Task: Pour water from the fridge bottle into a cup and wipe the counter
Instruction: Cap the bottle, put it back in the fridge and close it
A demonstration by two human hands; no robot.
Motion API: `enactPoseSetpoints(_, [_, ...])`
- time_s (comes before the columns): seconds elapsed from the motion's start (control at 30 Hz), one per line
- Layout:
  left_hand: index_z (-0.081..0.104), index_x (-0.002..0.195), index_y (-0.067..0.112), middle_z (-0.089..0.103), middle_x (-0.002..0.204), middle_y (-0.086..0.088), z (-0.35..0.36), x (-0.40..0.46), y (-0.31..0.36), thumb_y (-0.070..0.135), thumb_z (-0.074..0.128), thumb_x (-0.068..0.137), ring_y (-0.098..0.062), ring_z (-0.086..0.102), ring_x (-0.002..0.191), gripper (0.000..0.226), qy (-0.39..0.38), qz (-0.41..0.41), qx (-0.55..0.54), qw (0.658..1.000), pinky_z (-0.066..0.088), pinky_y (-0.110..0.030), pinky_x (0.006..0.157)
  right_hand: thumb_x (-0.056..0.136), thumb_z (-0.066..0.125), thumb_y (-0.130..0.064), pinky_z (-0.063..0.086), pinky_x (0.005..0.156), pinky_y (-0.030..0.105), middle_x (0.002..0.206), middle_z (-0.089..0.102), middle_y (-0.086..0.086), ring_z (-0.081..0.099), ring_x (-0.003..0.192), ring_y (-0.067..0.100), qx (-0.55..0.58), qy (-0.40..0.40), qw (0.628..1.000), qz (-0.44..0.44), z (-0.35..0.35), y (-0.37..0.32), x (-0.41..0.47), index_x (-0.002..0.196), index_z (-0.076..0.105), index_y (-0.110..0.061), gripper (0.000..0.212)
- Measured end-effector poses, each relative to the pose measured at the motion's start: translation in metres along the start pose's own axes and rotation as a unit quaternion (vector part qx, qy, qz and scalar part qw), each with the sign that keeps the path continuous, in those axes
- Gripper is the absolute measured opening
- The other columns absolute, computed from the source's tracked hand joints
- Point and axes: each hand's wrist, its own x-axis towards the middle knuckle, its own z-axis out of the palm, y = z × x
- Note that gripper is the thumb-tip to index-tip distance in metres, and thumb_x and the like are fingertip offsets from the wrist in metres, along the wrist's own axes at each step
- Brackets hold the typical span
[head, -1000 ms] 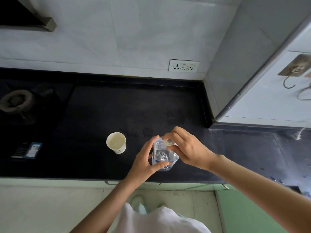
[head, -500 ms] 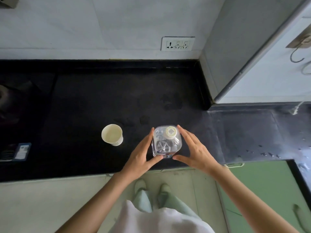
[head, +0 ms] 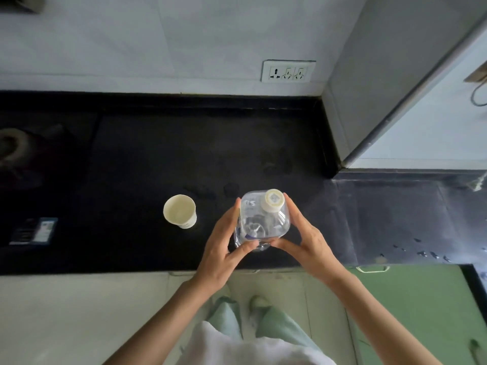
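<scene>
Pale tiled wall (head: pixel 184 43) with socket (head: pixel 288 71), green cabinet (head: pixel 411 306).

Dim, soft daylight from right; wide-angle warp, blurry edges.

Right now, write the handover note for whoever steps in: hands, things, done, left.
Left hand and right hand: both wrapped around the clear water bottle, which stands upright near the front edge of the black counter.
Bottle cap is on.
Paper cup stands upright to the bottle's left, apart from it; water in it cannot be told.
Damp marks behind the bottle.
Left: confirm the pour, wipe the counter. No cloth in view.
</scene>
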Motion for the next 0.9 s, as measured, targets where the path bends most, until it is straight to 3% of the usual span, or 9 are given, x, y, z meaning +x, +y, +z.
enactPoseSetpoints(0.07, [0.020,0.148,0.046,0.037,0.149,0.020,-0.001,0.001,0.019,0.045,0.062,0.086,-0.011,0.035,0.140,0.075,0.034,0.009,-0.022,0.999,0.032,-0.030,0.113,0.084,0.070,-0.036,0.030,0.115,0.036,0.153,0.031,-0.018,0.031,0.140,0.005,0.048,-0.008,0.999,-0.020,-0.008,-0.014,0.005,0.148,0.015,-0.043,0.085])
enactPoseSetpoints(0.23, [0.023,0.145,0.050,0.044,0.143,0.008,-0.002,-0.004,0.067,0.054,0.062,0.084,-0.028,0.042,0.135,0.073,0.133,0.030,-0.079,0.988,0.039,-0.053,0.107,0.089,0.062,-0.041,0.035,0.110,0.052,0.152,0.035,-0.009,0.037,0.139,0.016,0.155,-0.048,0.982,-0.101,-0.021,-0.047,0.017,0.146,0.021,-0.049,0.071])
enactPoseSetpoints(0.4, [0.027,0.149,0.023,0.049,0.140,0.005,0.012,-0.039,0.099,0.046,0.068,0.083,-0.019,0.052,0.128,0.081,0.301,0.052,-0.112,0.946,0.047,-0.033,0.099,0.093,0.050,-0.045,0.037,0.108,0.050,0.144,0.038,-0.014,0.039,0.136,0.021,0.158,-0.088,0.965,-0.191,-0.007,-0.072,0.020,0.146,0.021,-0.049,0.060])
enactPoseSetpoints(0.53, [0.037,0.145,0.024,0.058,0.132,-0.006,0.023,-0.084,0.105,0.030,0.067,0.080,-0.025,0.060,0.117,0.072,0.438,0.021,-0.127,0.890,0.052,-0.037,0.091,0.093,0.041,-0.056,0.039,0.104,0.025,0.134,0.045,-0.009,0.046,0.127,0.016,0.144,-0.119,0.955,-0.231,0.029,-0.089,0.007,0.146,0.027,-0.039,0.057])
enactPoseSetpoints(0.73, [0.045,0.138,0.033,0.067,0.116,0.016,0.024,-0.168,0.090,0.049,0.061,0.076,-0.013,0.068,0.102,0.065,0.578,-0.071,-0.111,0.805,0.058,-0.029,0.080,0.089,0.053,-0.046,0.048,0.099,0.038,0.130,0.051,-0.010,0.053,0.122,0.010,0.194,-0.265,0.926,-0.185,0.104,-0.107,-0.038,0.141,0.040,-0.038,0.054])
enactPoseSetpoints(0.9, [0.044,0.139,0.030,0.070,0.114,0.007,0.013,-0.242,0.077,0.036,0.063,0.081,-0.018,0.070,0.099,0.062,0.681,-0.085,-0.158,0.710,0.056,-0.026,0.075,0.092,0.058,-0.036,0.053,0.092,0.042,0.126,0.054,-0.012,0.057,0.118,0.015,0.187,-0.379,0.891,-0.165,0.181,-0.126,-0.082,0.137,0.042,-0.045,0.048])
